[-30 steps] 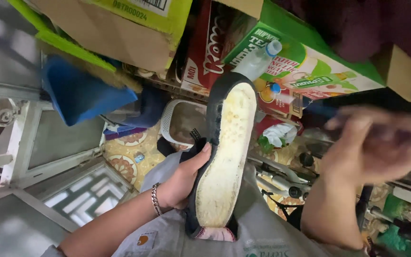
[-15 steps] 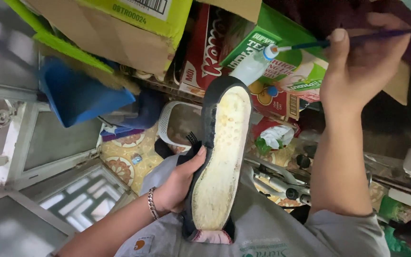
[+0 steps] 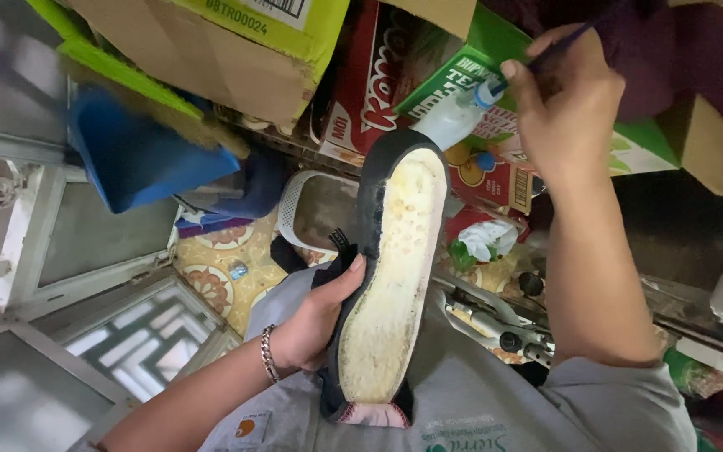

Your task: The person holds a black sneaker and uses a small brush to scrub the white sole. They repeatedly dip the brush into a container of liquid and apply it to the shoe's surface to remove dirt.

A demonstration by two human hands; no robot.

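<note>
My left hand (image 3: 315, 322), with a bead bracelet on its wrist, grips a black shoe (image 3: 367, 209) from the side, thumb on the edge of the sole. The shoe is turned over, and its worn, yellowish sole (image 3: 391, 285) faces me above my lap. My right hand (image 3: 562, 105) is raised at the upper right and pinches a thin dark brush handle (image 3: 564, 40). The brush tip sits at the blue-capped mouth of a white plastic bottle (image 3: 449, 124), just beyond the shoe's toe.
Cardboard boxes, brown and green (image 3: 236, 42) and red and green (image 3: 395, 79), crowd the top. A blue dustpan (image 3: 140, 159) and a white basket (image 3: 307, 209) lie on the patterned tile floor (image 3: 219, 272). A metal window frame (image 3: 60, 276) is at left, tools (image 3: 495, 322) at right.
My right hand rose from the middle right to the bottle's mouth, brush in its fingers, then shifted slightly left and down. My left hand kept hold of the shoe.
</note>
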